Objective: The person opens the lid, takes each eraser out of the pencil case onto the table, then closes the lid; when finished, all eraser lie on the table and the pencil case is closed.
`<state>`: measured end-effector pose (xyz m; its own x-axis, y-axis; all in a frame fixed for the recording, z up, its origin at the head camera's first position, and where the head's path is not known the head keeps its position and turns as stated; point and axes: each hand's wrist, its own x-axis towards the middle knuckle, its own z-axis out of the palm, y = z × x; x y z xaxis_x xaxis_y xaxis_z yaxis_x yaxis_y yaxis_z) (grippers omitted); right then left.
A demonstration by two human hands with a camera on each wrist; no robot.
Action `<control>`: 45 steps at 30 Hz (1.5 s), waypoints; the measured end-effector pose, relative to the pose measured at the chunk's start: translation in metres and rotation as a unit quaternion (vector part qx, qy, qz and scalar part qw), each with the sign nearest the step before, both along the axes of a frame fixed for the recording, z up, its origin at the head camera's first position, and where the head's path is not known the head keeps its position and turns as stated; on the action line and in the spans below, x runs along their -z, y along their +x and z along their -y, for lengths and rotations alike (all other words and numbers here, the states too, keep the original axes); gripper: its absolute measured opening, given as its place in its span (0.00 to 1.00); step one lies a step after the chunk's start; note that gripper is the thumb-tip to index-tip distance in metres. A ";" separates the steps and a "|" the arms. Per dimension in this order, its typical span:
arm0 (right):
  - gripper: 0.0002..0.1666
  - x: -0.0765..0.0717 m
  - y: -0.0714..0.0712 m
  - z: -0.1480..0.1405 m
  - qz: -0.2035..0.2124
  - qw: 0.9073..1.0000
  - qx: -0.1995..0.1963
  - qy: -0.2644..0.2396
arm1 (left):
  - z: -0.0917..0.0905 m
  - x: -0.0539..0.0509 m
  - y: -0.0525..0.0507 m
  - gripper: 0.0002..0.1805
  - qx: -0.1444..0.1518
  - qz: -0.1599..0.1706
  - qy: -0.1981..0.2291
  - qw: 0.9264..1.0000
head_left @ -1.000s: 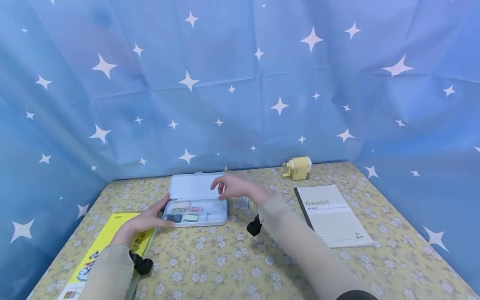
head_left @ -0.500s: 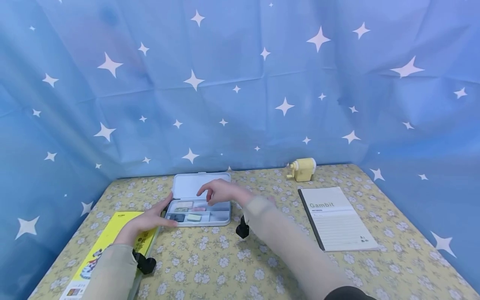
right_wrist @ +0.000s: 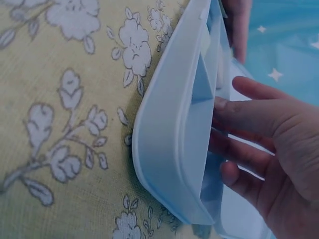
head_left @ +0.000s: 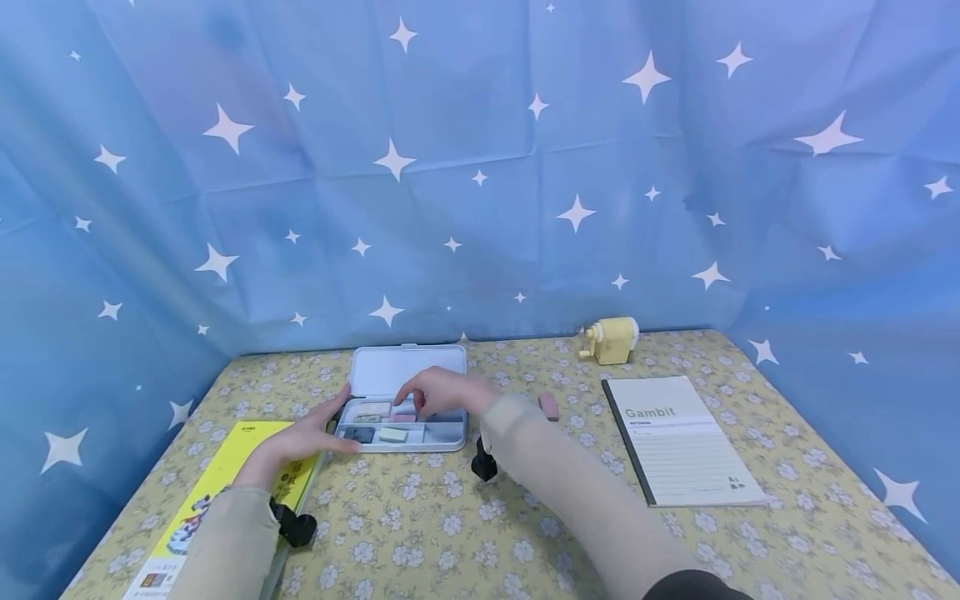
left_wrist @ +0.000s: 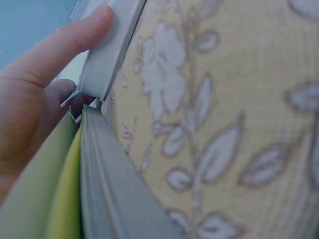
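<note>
A white pencil case (head_left: 444, 447) lies with its lid (head_left: 375, 371) raised at the back. In its compartments are a pink eraser (head_left: 403, 419), a pale green eraser (head_left: 393, 435), a dark block (head_left: 360, 435) and a whitish block (head_left: 372, 409). My left hand (head_left: 303, 437) grips the case's left end; in the left wrist view the thumb (left_wrist: 97, 22) presses its front wall. My right hand (head_left: 442, 392) reaches down into the case at the pink eraser, thumb and fingers bent. In the right wrist view its fingertips are partly hidden by the case wall, so a hold does not show.
A yellow book (head_left: 225, 492) lies under my left forearm. Beyond my right forearm is another pink eraser (head_left: 549, 407) on the flowered cloth. A yellow pencil sharpener (head_left: 613, 342) stands at the back, and a notebook (head_left: 682, 442) lies to the right.
My right hand has moved left and down from above the case's right side to the pink eraser. The pink eraser on the cloth has come into view. My left hand keeps its grip.
</note>
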<state>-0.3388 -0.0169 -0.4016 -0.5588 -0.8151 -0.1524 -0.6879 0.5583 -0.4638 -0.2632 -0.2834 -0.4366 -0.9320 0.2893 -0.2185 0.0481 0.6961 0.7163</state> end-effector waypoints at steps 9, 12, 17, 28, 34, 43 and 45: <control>0.27 -0.001 0.002 0.005 -0.019 1.000 -0.015 0.012 | -0.001 0.002 -0.002 0.64 0.001 -0.001 0.001 1.000; 0.28 -0.002 0.003 0.007 -0.029 0.999 -0.021 0.019 | -0.001 0.002 -0.002 0.64 -0.001 -0.002 0.000 1.000; 0.29 -0.002 0.004 0.009 -0.037 0.998 -0.027 0.037 | -0.001 0.002 -0.002 0.64 -0.003 -0.002 -0.005 1.000; 0.32 0.003 0.005 0.013 -0.057 0.996 -0.043 0.056 | -0.001 0.001 -0.001 0.64 -0.010 0.004 -0.011 1.000; 0.30 0.004 0.006 0.016 -0.080 0.993 -0.048 0.074 | 0.000 0.002 -0.001 0.64 -0.012 0.005 -0.013 1.000; 0.28 0.002 0.007 0.018 -0.084 0.991 -0.040 0.094 | 0.000 0.002 -0.001 0.64 -0.008 0.004 -0.008 1.000; 0.29 0.001 0.007 0.019 -0.081 0.991 -0.040 0.096 | 0.000 0.001 -0.001 0.64 -0.008 0.004 -0.006 1.000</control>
<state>-0.3316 -0.0355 -0.4030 -0.5241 -0.8218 -0.2234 -0.7897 0.5672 -0.2337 -0.2645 -0.2836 -0.4380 -0.9351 0.2707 -0.2289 0.0311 0.7059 0.7076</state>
